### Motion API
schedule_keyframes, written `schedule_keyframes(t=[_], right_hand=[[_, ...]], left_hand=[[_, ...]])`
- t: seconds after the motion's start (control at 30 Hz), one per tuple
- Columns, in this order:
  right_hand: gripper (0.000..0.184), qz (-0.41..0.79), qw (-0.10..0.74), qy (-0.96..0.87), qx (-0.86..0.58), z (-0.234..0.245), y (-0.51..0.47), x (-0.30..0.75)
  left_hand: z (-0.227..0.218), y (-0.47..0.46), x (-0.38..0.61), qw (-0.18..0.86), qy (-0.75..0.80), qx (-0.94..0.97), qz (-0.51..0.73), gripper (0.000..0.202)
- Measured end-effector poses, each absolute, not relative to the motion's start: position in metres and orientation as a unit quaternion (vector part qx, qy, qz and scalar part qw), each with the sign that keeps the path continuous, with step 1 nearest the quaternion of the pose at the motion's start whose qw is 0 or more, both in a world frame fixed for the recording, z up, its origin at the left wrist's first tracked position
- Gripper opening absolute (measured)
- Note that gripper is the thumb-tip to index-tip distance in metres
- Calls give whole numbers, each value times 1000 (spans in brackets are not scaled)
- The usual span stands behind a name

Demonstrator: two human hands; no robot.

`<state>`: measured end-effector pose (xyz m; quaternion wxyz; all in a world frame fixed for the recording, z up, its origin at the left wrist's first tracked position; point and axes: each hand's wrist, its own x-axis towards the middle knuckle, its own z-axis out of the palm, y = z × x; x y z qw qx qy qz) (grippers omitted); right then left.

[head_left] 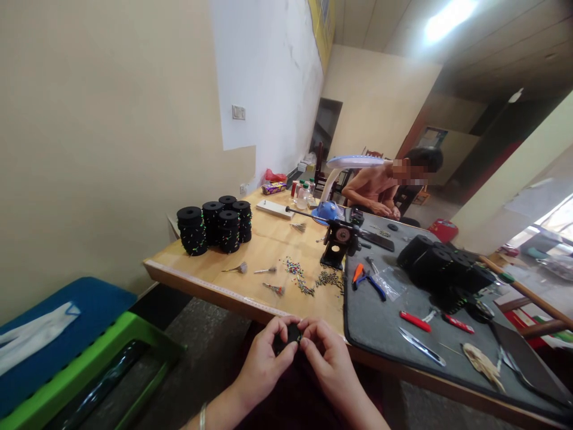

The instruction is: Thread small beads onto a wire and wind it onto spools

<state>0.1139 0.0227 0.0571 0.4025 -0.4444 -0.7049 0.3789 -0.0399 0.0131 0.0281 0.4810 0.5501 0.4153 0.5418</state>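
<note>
My left hand and my right hand hold a small black spool between their fingertips, just off the near edge of the wooden table. The fingers hide most of the spool. Nearest my hands on the tabletop lie scattered small beads and several small brushes or feather-like lures. Further back stand stacks of black spools wound with line and flecked with green and orange. A grey work mat lies to the right of my right hand.
On the mat are orange-and-blue pliers, red-handled knives, and a silver blade. More black spools sit beyond them. A small bench winder stands at the mat's edge. A seated person works across the table. A green-and-blue stool stands left.
</note>
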Motion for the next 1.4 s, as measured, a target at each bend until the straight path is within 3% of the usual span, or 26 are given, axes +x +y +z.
schedule_keyframes(t=[1.4], right_hand=[[13,348,397,-728,-437,64,20,117]], left_hand=[[33,6,-34,440,415,586,539,24]])
